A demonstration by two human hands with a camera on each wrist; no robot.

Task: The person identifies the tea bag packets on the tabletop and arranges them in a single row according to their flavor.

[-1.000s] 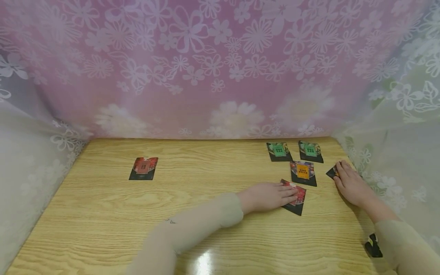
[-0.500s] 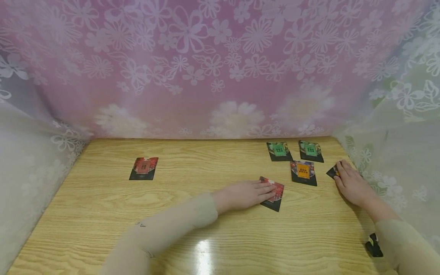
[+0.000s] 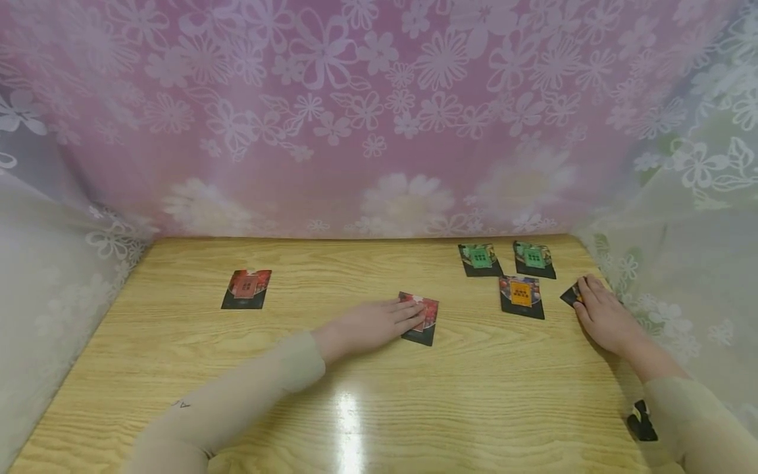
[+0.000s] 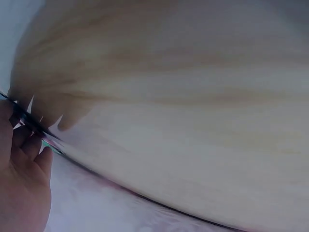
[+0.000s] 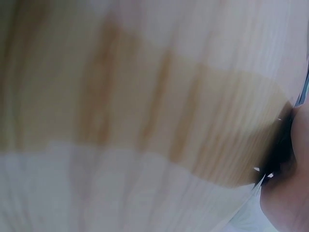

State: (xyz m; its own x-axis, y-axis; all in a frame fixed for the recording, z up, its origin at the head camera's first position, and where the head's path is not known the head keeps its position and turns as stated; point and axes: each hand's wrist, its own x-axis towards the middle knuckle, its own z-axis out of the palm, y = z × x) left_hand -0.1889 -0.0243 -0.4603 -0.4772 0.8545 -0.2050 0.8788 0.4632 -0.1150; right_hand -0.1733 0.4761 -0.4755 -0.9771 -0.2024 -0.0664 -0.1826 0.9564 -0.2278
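Note:
My left hand lies flat with straight fingers on a red and black packet near the middle of the table. At the right edge my right hand rests on another packet, dark with a bit of orange; the hand covers most of it. Between the hands lies an orange-labelled packet, with two green-labelled packets, one on the left and one on the right, behind it. The left wrist view shows the left fingers low against the tabletop; the right wrist view catches only part of the right hand.
A second red and black packet lies at the left of the wood-grain table. By the right forearm is a small black item, partly covered by the sleeve. Flowered curtains hang behind and at both sides.
My left hand has slid leftward across the table from beside the orange-labelled packet, and the red and black packet under its fingers has moved with it. The right hand has stayed put.

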